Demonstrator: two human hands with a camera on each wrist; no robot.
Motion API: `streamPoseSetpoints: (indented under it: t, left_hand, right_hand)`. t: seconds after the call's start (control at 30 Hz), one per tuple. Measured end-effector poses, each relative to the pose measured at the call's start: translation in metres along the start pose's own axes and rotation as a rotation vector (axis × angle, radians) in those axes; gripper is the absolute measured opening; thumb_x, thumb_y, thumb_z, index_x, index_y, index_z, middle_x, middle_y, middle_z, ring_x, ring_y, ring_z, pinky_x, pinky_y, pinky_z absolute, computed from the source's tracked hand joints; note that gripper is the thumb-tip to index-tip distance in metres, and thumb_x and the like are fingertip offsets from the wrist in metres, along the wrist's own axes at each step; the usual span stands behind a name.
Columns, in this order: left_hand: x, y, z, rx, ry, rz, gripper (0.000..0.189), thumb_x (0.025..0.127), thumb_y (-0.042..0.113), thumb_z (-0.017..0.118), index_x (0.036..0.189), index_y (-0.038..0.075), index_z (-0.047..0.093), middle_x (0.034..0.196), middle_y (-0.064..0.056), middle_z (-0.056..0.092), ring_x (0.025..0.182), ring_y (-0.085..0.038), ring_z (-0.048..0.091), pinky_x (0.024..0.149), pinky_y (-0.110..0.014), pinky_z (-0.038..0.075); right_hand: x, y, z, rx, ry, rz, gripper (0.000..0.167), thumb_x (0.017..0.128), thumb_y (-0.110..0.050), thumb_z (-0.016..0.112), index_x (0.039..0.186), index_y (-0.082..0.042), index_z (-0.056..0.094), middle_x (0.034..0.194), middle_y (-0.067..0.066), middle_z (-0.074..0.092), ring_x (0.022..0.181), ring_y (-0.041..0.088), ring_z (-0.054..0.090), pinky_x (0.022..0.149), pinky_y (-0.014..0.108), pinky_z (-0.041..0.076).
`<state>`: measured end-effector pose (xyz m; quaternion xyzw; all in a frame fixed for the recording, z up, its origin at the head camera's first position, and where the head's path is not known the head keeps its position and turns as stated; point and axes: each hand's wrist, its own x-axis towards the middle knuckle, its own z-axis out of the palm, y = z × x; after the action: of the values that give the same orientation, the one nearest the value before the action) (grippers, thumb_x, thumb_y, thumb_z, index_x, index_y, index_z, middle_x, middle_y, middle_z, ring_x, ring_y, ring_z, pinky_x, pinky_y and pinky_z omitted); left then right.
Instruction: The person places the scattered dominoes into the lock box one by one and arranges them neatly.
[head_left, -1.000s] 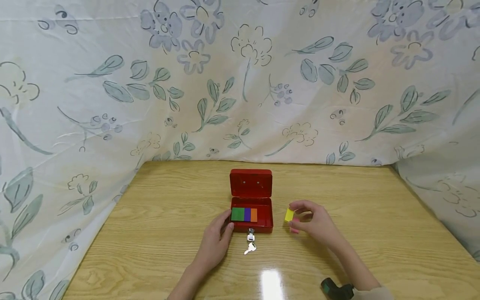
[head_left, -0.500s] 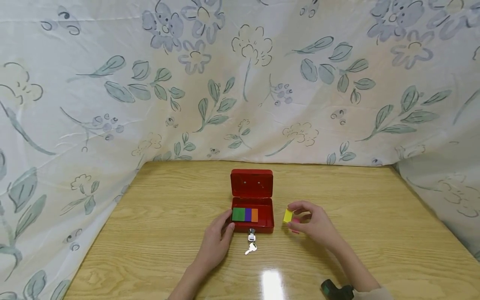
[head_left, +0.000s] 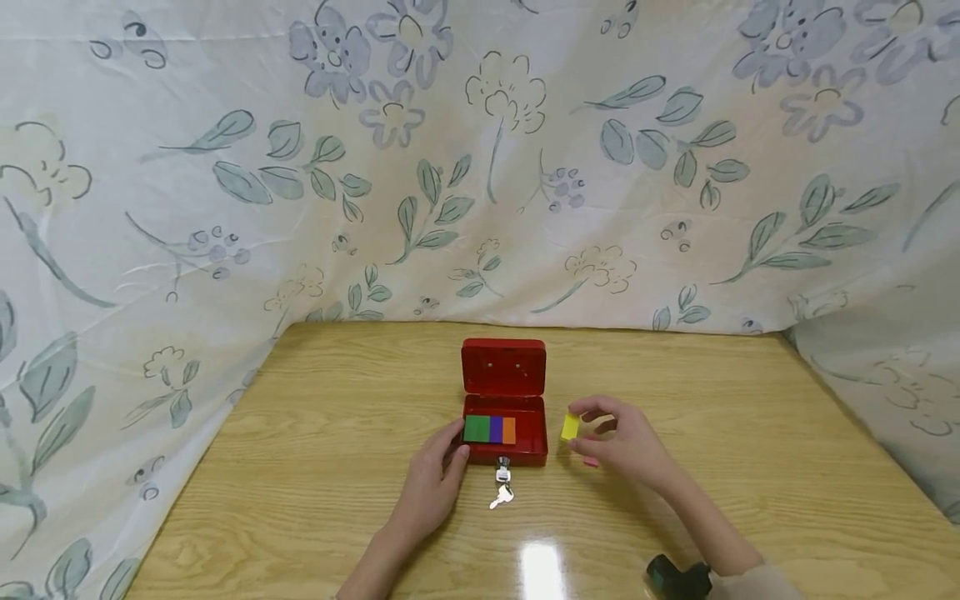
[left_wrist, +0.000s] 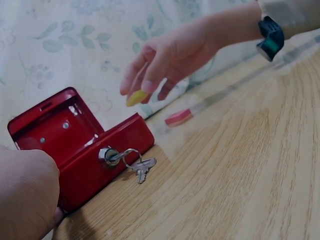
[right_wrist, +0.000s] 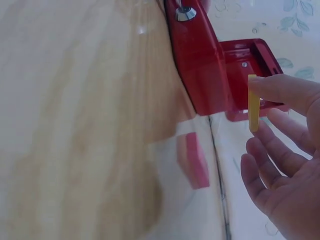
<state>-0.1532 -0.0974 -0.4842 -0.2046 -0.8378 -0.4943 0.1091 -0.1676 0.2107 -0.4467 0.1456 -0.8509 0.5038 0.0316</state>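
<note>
A red cash box (head_left: 529,429) stands on the table with its lid raised. Inside it, green (head_left: 477,428), purple (head_left: 496,429) and orange (head_left: 509,430) blocks lie side by side toward the left. My left hand (head_left: 431,487) holds the box at its front left corner, thumb at the front; its other fingertips are mostly hidden. Just right of the box, my right hand (head_left: 630,443) pinches a yellow block (head_left: 570,427) between thumb and fingertip, raised above the table. Under that hand a pink block (left_wrist: 178,117) lies on the table, partly covered in the head view.
Keys (head_left: 502,496) hang on a ring from the lock (left_wrist: 108,156) at the box's front. The wooden table (head_left: 337,400) reaches back to a floral cloth (head_left: 517,250). A dark wrist device (head_left: 678,577) is on the right forearm.
My right hand has lifted the yellow block slightly and carried it left toward the box. More of the pink block is covered in the head view. The left hand stays at the box.
</note>
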Motion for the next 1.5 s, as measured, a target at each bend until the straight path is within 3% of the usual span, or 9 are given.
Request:
streamPoseSetpoints:
  t: [0.2,0.4,1.0,1.23,1.33,1.5]
  left_hand:
    - [0.001,0.001,-0.001,-0.004,-0.001,0.001,0.042,0.102,0.006,0.057,0.142,-0.005,0.049,0.141,-0.020,0.054,0.132,-0.027,0.050,0.107,-0.039,0.044]
    - [0.001,0.000,-0.001,-0.003,-0.001,0.002,0.042,0.102,0.006,0.057,0.142,-0.005,0.050,0.140,-0.019,0.055,0.132,-0.026,0.051,0.107,-0.037,0.045]
    - [0.001,0.003,-0.001,-0.012,-0.005,0.004,0.042,0.102,0.005,0.058,0.142,-0.005,0.050,0.139,-0.020,0.055,0.130,-0.026,0.052,0.106,-0.037,0.045]
    - [0.000,0.001,-0.001,0.034,0.015,0.012,0.042,0.101,0.006,0.059,0.141,-0.005,0.051,0.139,-0.020,0.055,0.131,-0.029,0.051,0.107,-0.041,0.044]
    - [0.000,0.002,-0.001,0.044,0.018,0.003,0.042,0.101,0.007,0.059,0.141,-0.004,0.051,0.140,-0.020,0.055,0.132,-0.029,0.050,0.109,-0.042,0.043]
    - [0.000,0.002,0.000,0.038,0.012,-0.002,0.043,0.102,0.008,0.058,0.142,-0.004,0.051,0.140,-0.019,0.054,0.133,-0.029,0.049,0.110,-0.042,0.042]
  right_hand:
    - [0.011,-0.012,0.004,-0.019,-0.046,-0.048,0.040,0.079,-0.015,0.087,0.115,-0.009,0.070,0.113,0.001,0.069,0.104,0.028,0.061,0.087,0.046,0.056]
    - [0.021,-0.020,0.013,-0.033,-0.087,-0.046,0.042,0.079,-0.016,0.086,0.117,-0.010,0.070,0.114,-0.001,0.068,0.103,0.028,0.060,0.088,0.046,0.055]
    - [0.037,-0.018,0.031,-0.083,-0.133,-0.010,0.040,0.080,-0.010,0.085,0.116,-0.008,0.069,0.114,-0.001,0.067,0.111,0.028,0.059,0.099,0.049,0.051]
    - [0.042,-0.014,0.039,-0.114,-0.164,-0.027,0.040,0.079,-0.008,0.085,0.116,-0.008,0.069,0.115,0.000,0.067,0.115,0.029,0.059,0.102,0.052,0.048]
    - [0.043,-0.013,0.043,-0.125,-0.174,-0.019,0.040,0.079,-0.007,0.085,0.115,-0.009,0.069,0.114,0.000,0.067,0.114,0.029,0.059,0.101,0.050,0.049]
    - [0.046,-0.012,0.047,-0.166,-0.184,-0.034,0.038,0.078,-0.008,0.086,0.113,-0.009,0.070,0.109,0.000,0.067,0.097,0.022,0.057,0.085,0.038,0.055]
